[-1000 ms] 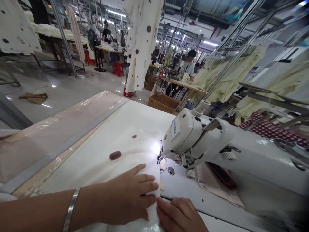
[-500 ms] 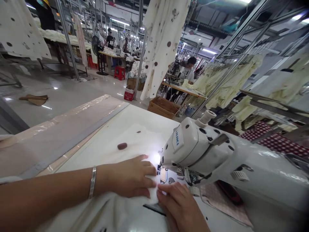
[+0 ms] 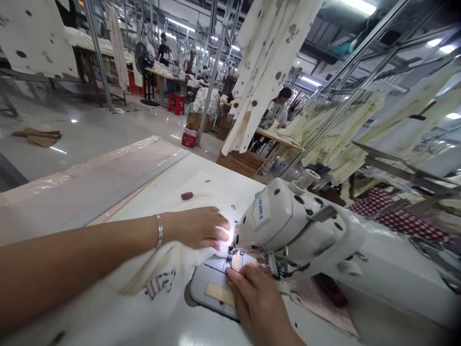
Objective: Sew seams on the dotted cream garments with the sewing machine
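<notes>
My left hand [image 3: 196, 228], with a silver bangle on the wrist, lies flat with fingers stretched out on cream fabric [image 3: 173, 269] printed with brown spots, its fingertips right beside the needle of a white sewing machine [image 3: 288, 226]. My right hand [image 3: 257, 300] rests on the machine bed just in front of the needle, fingers pressed down near the grey needle plate [image 3: 209, 293]; what it pinches, if anything, is hidden. The machine's lamp glares on the fabric at the needle.
The white sewing table [image 3: 108, 192] stretches left with a taped strip. Spotted garments [image 3: 266, 62] hang overhead. A cardboard box [image 3: 239, 163] sits beyond the table. Another person [image 3: 283, 108] sits at a far bench. Red-checked cloth [image 3: 396, 216] lies behind the machine.
Both hands have slid the fabric forward to the needle. The fabric edge has drawn left, baring the grey needle plate. The camera has tilted.
</notes>
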Motion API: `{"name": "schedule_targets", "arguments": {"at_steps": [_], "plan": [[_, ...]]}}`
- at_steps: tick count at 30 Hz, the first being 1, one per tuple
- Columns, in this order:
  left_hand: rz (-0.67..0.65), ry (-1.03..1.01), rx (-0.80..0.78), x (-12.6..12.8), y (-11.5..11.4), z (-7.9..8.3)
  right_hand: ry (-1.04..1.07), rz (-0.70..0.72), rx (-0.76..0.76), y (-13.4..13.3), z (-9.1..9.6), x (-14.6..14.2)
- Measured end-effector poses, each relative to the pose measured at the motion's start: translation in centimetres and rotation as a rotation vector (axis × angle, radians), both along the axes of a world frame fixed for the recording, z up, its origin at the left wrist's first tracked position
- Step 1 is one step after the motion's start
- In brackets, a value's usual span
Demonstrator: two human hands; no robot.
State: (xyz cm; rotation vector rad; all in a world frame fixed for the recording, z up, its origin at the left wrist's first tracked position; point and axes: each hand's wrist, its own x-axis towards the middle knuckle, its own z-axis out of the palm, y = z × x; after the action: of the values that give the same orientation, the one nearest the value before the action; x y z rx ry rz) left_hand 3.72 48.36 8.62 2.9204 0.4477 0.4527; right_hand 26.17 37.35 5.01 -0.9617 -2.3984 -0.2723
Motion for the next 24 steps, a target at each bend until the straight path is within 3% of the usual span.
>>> {"name": "schedule_targets", "arguments": {"at_steps": [3,5,7,9,11,13,15,17,18,19,21,24], "plan": [[0.049,-0.001,0.042,0.0,0.2,0.1,-0.016,-0.013,-0.034,0.0,0.8,-0.1],[0.15,0.013,0.059,0.0,-1.4,-0.2,-0.021,-0.006,-0.053,-0.5,1.7,-0.2],[0.33,0.016,0.09,-0.4,-5.4,-0.9,-0.011,0.026,-0.055,-1.8,2.2,-0.4],[0.524,0.013,0.173,-0.9,-11.3,-1.6,0.007,0.102,-0.024,-3.6,2.0,-1.0],[0.463,0.08,0.276,-1.3,-17.3,-1.8,0.027,0.174,0.025,-5.7,1.0,-2.0],[0.348,0.114,0.267,-1.4,-20.7,-1.1,0.095,0.191,0.075,-7.6,-0.5,-3.0],[0.402,0.129,0.136,-1.4,-20.0,0.1,0.165,0.178,0.104,-9.0,-1.7,-3.6],[0.558,0.137,0.004,-1.5,-16.1,0.9,0.13,0.21,0.095,-9.5,-2.1,-3.5],[0.682,0.08,0.011,-1.6,-13.7,1.0,0.085,0.234,0.074,-9.6,-2.0,-3.3],[0.707,0.058,0.018,-1.6,-11.5,0.9,0.038,0.263,0.044,-9.5,-1.7,-3.0],[0.653,0.029,0.034,-1.6,-9.0,0.7,0.019,0.289,-0.022,-9.3,-0.6,-2.4],[0.37,-0.245,0.23,-1.1,-10.5,1.8,0.196,0.112,-0.174,-8.8,2.3,-2.9]]}}
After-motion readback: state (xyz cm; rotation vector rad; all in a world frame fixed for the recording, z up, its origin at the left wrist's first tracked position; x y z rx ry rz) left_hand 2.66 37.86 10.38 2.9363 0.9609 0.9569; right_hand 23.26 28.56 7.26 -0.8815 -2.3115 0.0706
